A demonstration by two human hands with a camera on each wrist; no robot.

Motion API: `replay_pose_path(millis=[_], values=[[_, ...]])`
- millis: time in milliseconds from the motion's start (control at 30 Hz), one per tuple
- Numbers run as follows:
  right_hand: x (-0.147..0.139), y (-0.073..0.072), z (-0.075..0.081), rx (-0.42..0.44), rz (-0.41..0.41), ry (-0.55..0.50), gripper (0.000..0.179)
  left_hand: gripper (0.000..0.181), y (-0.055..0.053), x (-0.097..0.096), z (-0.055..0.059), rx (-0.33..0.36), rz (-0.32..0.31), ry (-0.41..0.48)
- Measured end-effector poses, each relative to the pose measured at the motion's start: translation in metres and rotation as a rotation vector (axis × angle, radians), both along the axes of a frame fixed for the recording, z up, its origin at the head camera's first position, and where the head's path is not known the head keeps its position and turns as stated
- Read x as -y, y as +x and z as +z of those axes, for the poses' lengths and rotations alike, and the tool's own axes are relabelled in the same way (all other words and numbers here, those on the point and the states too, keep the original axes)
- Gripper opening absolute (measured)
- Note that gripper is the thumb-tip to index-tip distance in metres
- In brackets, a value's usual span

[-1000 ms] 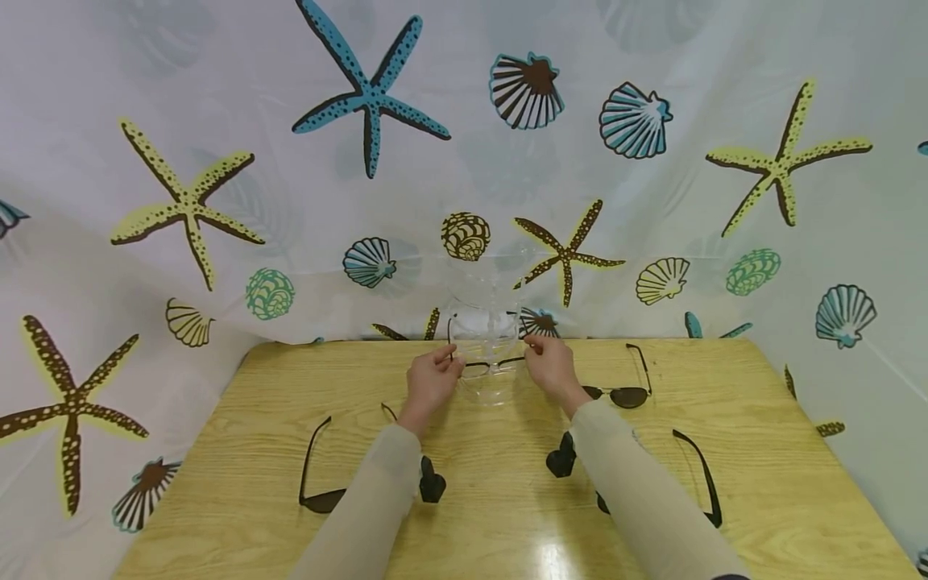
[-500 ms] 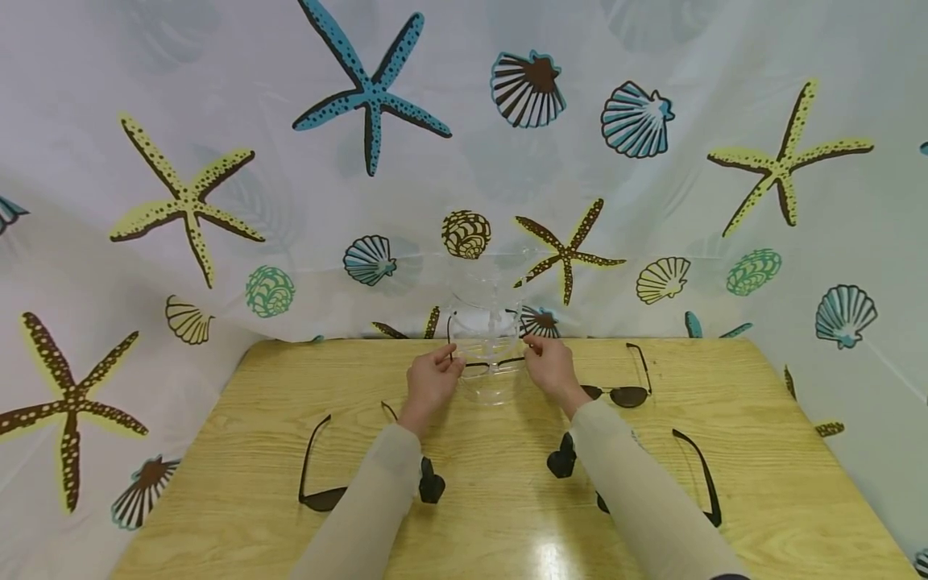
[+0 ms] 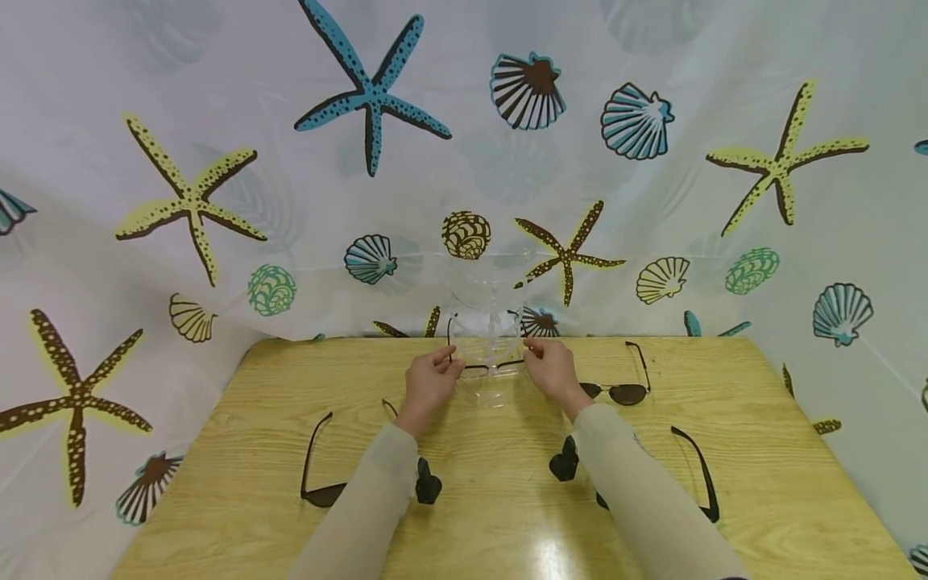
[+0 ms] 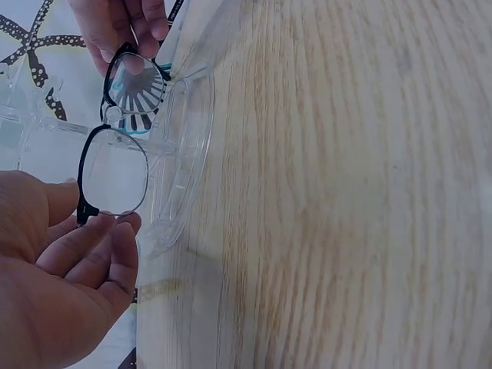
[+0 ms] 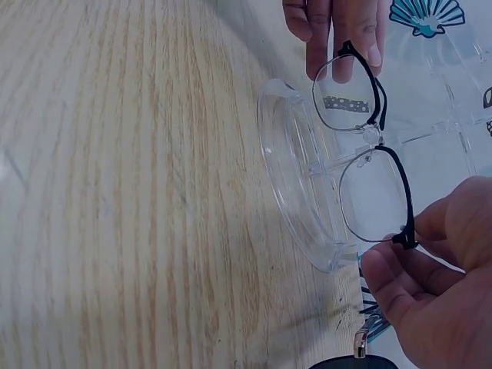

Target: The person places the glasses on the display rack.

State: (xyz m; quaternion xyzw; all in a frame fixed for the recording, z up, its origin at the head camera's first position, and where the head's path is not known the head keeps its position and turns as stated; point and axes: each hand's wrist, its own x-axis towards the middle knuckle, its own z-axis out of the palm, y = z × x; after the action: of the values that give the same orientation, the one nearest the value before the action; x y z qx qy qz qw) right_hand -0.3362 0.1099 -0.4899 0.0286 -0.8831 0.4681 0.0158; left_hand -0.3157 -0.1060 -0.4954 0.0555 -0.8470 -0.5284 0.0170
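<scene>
Loose on the bench (image 3: 500,519): dark sunglasses (image 3: 324,495) at eight o'clock from the clear stand (image 5: 288,181), black-armed pair (image 3: 713,498) at four, aviators (image 3: 627,394) at three. Beyond, pinched in left grip (image 3: 431,377) and right grip (image 3: 548,364): clear eyeglasses (image 4: 114,169), low on the stand, apparently nearly seated, not yet released.
</scene>
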Motion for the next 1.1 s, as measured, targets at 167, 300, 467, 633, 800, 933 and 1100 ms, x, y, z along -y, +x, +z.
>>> replay_pose_path(millis=[167,300,467,633,800,933,1100], values=[[0.001,0.003,0.001,-0.004,0.008,-0.001,0.039,0.042,0.002,0.002,0.000,-0.005,0.002,0.008],[0.003,0.005,0.002,0.001,0.013,0.001,0.039,0.043,0.003,0.005,-0.001,-0.006,0.008,0.016],[0.006,0.007,0.001,0.005,0.008,-0.002,0.038,0.042,0.004,0.008,-0.003,-0.020,0.004,0.002],[0.006,0.008,0.001,0.014,0.023,0.004,0.039,0.041,0.008,0.009,-0.001,-0.035,0.004,-0.021],[-0.001,0.011,0.001,0.013,0.009,0.029,0.039,0.044,0.011,0.004,-0.001,-0.053,-0.038,-0.009],[-0.006,0.015,0.003,-0.010,0.035,0.074,0.041,0.049,0.016,0.006,0.000,-0.071,-0.049,-0.056],[-0.006,0.024,0.011,-0.035,0.064,0.111,0.043,0.056,0.029,0.022,0.007,-0.099,-0.065,-0.119]])
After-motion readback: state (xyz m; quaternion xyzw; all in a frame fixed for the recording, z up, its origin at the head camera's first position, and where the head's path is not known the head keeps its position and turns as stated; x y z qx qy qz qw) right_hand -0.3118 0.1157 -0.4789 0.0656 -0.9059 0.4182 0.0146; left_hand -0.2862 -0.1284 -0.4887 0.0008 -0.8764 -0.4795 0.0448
